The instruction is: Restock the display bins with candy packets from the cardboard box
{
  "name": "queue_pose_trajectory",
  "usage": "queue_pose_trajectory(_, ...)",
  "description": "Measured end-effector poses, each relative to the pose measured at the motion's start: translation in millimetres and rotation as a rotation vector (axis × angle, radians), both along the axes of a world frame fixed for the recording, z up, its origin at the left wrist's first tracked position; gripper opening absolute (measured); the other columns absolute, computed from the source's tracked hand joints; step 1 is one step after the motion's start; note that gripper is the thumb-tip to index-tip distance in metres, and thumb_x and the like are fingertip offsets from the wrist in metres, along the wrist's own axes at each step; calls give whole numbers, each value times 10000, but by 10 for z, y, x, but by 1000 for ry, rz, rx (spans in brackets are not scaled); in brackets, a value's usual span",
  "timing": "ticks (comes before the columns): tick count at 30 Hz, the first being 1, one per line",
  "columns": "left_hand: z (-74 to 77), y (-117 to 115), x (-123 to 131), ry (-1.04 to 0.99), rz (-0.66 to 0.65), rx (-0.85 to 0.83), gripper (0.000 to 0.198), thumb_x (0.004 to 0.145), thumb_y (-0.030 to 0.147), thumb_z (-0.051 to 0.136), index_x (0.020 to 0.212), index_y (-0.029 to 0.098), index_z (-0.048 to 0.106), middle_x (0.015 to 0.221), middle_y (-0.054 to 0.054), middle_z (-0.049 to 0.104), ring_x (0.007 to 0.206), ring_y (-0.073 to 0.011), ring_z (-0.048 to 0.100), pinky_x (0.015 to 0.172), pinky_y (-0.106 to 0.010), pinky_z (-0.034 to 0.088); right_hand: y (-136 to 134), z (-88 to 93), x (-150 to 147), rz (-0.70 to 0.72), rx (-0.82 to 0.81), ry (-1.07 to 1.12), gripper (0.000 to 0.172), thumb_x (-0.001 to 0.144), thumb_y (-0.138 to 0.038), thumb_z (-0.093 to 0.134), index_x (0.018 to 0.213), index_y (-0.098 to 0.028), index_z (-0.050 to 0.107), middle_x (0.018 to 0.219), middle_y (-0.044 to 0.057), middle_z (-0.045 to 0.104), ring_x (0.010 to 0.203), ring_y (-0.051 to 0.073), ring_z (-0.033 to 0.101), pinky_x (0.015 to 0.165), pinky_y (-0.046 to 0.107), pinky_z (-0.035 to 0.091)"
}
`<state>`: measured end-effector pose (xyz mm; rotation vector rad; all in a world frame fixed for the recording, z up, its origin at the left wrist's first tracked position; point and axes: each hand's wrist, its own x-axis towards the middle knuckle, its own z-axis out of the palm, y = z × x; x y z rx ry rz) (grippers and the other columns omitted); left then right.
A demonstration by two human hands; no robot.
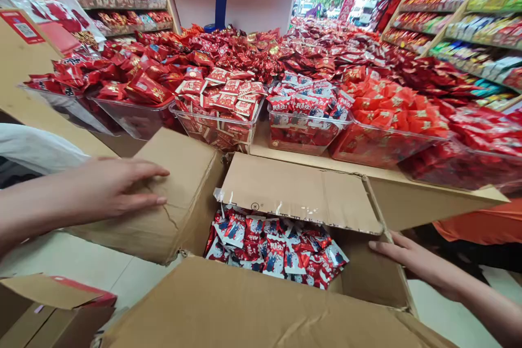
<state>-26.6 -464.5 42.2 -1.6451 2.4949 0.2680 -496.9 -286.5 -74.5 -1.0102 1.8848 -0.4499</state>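
Note:
A large cardboard box stands open in front of me, filled with red, white and blue candy packets. My left hand lies flat, fingers stretched out, on the box's left flap, pressing it outward. My right hand rests with fingers extended against the box's right side, below the far flap. Neither hand holds anything.
Behind the box runs a display counter of clear plastic bins heaped with red wrapped candies. Shelves of packaged goods line the right and back left. A smaller cardboard box sits at the lower left on the pale floor.

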Motion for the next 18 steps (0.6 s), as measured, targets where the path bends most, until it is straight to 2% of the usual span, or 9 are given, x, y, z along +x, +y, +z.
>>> queue_pose_trajectory(2, -241, 31, 19, 94, 67, 141, 673, 652, 556, 583, 1191, 161, 511, 1131, -107, 592, 983, -293, 547, 883, -405, 366, 32, -29, 75, -51, 29, -287, 470, 748, -424, 485, 1150, -180, 495, 1026, 82, 657, 908, 228, 622, 765, 332, 500)
queue_pose_trajectory(3, -382, 70, -12, 222, 110, 210, 717, 670, 541, 583, 1261, 166, 431, 1198, -120, 545, 1029, -291, 529, 892, -389, 371, 49, -19, 99, -56, 6, -327, 466, 746, -396, 483, 1151, -167, 500, 1022, 78, 659, 926, 231, 615, 795, 333, 490)
queue_pose_trajectory(6, -789, 229, -218, 720, 292, 492, 819, 638, 461, 653, 1338, 265, 276, 1328, -78, 423, 1111, -267, 489, 850, -318, 434, 101, 71, 107, 17, -32, -279, 438, 742, -366, 479, 1126, -160, 528, 1028, 60, 658, 963, 247, 596, 828, 351, 476)
queue_pose_trajectory(8, -969, 328, -363, 952, 341, 636, 809, 636, 378, 660, 1334, 265, 267, 1249, -73, 503, 1050, -261, 535, 770, -302, 482, 134, 139, 77, 79, -71, -207, 400, 737, -357, 475, 1081, -170, 556, 1025, 49, 659, 970, 247, 590, 836, 349, 471)
queue_pose_trajectory(10, -1037, 395, -439, 1003, 314, 750, 739, 653, 274, 620, 1313, 278, 288, 1090, -30, 601, 950, -248, 582, 714, -300, 502, 166, 178, 53, 161, -126, -64, 354, 717, -349, 476, 1007, -179, 585, 1014, 48, 661, 956, 245, 593, 825, 332, 473)
queue_pose_trajectory(12, -1015, 426, -439, 967, 241, 797, 672, 656, 184, 572, 1273, 306, 335, 994, 25, 627, 929, -236, 579, 732, -293, 494, 201, 181, 66, 235, -140, 268, 295, 686, -359, 485, 881, -172, 603, 929, 80, 678, 883, 270, 616, 765, 345, 486)
queue_pose_trajectory(15, -927, 442, -374, 937, 129, 766, 628, 647, 127, 546, 1230, 306, 397, 1011, 49, 619, 992, -239, 537, 809, -282, 459, 280, 155, 159, 291, -142, 920, 286, 732, -414, 416, 753, -173, 569, 731, 134, 664, 732, 333, 632, 614, 408, 472)
queue_pose_trajectory(16, -908, 448, -355, 930, 103, 763, 621, 644, 123, 545, 1224, 299, 410, 1025, 48, 618, 994, -241, 534, 816, -277, 454, 318, 148, 192, 295, -166, 1066, 308, 761, -425, 373, 724, -180, 557, 683, 139, 650, 694, 345, 631, 568, 412, 456)
queue_pose_trajectory(18, -903, 469, -333, 926, 79, 762, 615, 642, 127, 544, 1221, 296, 422, 1031, 48, 621, 969, -241, 546, 798, -268, 461, 407, 138, 221, 312, -230, 1185, 342, 795, -427, 318, 655, -203, 534, 624, 136, 631, 649, 350, 628, 502, 397, 423)
